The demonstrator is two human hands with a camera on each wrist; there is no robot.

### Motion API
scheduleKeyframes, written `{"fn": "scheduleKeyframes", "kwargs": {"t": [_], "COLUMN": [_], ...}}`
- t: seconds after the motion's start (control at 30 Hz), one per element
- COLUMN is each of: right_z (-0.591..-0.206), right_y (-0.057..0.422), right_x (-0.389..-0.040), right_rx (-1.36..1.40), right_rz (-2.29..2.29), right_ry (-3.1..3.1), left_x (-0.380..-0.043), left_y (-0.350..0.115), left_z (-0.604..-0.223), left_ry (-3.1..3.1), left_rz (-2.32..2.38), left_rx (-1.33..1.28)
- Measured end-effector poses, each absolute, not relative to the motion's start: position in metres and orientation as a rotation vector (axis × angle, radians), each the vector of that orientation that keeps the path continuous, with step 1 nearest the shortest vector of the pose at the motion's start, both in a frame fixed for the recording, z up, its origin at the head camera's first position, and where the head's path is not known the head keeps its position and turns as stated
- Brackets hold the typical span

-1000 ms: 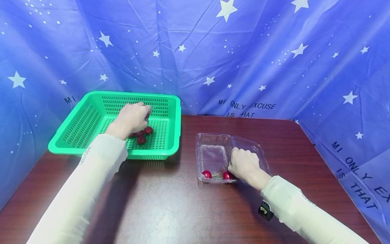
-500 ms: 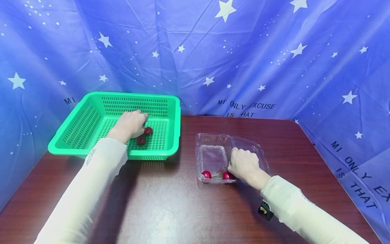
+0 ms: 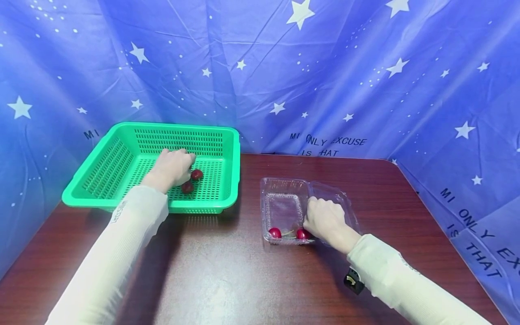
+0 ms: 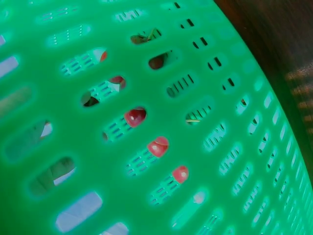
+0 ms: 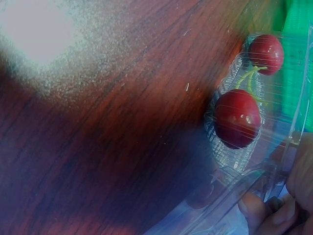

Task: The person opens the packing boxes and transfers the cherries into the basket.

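Observation:
My left hand [image 3: 172, 167] reaches down into the green basket [image 3: 233, 194], back of the hand up, its fingertips hidden beneath it. Two dark red cherries [image 3: 197, 174] show just right of it. Through the slots in the left wrist view, red cherries [image 4: 135, 117] and bits of stem appear; whether the fingers hold one I cannot tell. With my right hand [image 3: 326, 221] I grip the hinge side of a clear plastic clamshell box [image 3: 264, 203], its lid folded out to the right. In its front part lie two bright red cherries [image 5: 237, 118] with green stems.
Both containers stand on a brown wooden table [image 3: 211, 271], the basket at left and the box right of centre. A blue star-patterned curtain [image 3: 260, 81] rises behind the table and along its sides. A black device [image 3: 354, 280] is strapped under the right wrist.
My left hand has lowered deeper into the basket and a little toward me, covering cherries that showed earlier; a cherry at its fingertips is no longer seen. My right hand has kept still on the box.

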State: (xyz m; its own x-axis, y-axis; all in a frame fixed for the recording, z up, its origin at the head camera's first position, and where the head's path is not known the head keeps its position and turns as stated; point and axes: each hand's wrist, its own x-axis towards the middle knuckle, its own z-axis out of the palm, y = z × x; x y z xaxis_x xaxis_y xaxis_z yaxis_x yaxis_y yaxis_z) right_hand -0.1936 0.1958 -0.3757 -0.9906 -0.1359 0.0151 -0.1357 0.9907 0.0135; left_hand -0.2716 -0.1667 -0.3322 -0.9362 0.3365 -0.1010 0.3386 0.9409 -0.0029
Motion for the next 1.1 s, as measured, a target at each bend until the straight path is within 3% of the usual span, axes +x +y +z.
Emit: {"fn": "scheduleKeyframes", "kwargs": {"t": [1.1], "right_z": [-0.3753], "right_y": [0.1957], "right_x": [-0.1935], "right_rx": [0.209], "right_rz": [-0.015], "right_ry": [-3.126], "left_x": [-0.2723], "left_y": [-0.1705], "left_z": [-0.3312], "left_ry": [3.007], "left_rz": [-0.042], "left_rx": [0.479]}}
